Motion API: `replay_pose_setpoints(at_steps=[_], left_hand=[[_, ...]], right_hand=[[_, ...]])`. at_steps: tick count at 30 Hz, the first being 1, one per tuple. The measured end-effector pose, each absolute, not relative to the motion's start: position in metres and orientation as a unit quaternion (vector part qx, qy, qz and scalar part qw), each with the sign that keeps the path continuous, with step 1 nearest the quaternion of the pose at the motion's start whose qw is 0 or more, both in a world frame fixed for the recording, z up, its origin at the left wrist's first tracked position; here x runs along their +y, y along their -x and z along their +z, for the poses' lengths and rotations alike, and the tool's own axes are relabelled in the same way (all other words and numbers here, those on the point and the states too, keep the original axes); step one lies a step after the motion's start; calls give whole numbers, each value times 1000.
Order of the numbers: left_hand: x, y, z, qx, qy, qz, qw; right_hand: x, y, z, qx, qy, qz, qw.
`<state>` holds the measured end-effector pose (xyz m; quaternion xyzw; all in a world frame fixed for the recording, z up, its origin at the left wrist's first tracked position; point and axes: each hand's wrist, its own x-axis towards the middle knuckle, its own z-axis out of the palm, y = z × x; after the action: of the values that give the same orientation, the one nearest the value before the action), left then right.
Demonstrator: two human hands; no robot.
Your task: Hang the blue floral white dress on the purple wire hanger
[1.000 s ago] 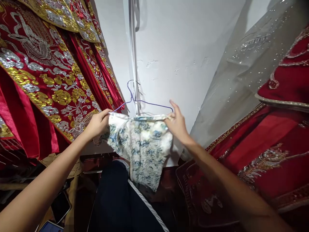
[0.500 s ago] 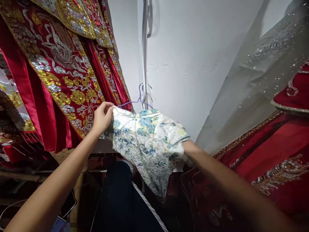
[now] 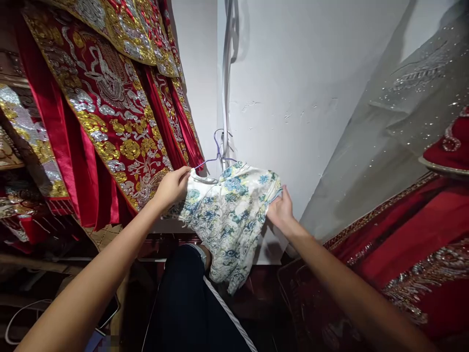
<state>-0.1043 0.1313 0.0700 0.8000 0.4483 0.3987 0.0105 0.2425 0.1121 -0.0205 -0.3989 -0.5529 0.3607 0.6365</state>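
Note:
A small white garment with a blue and yellow flower print hangs on a thin purple wire hanger in front of a white wall. My left hand grips the garment's left shoulder together with the hanger's left end. My right hand pinches the garment's right edge by its blue-trimmed sleeve. Most of the hanger's right arm is hidden under the fabric. The garment's lower part droops toward my dark trouser leg.
Red robes with gold and silver embroidery hang close on the left. A grey sequined veil and another red embroidered dress crowd the right. A white conduit runs up the wall. A phone lies low on the left.
The right hand let go of the hanger's right end, dropped lower, and now holds the sleeve edge. The garment has been pulled over the hanger's right arm. The view shifted slightly left.

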Motion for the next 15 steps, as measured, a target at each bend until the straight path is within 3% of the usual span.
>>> replay_pose_setpoints(at_steps=[4,8,10,13,15], left_hand=[[130,94,69,455,-784,421,29],[136,93,74,457,-749,472,86],[137,96,73,461,-731,486,126],[131,95,69,442,-708,503,223],[121,88,66,402,-715,495,285]], right_hand=[[123,-263,26,-503,347,413,675],[98,-232,78,-581,337,379,637],[73,-210,90,-642,332,399,565],[40,-184,81,-768,268,445,374],[33,-174,59,-843,258,375,287]])
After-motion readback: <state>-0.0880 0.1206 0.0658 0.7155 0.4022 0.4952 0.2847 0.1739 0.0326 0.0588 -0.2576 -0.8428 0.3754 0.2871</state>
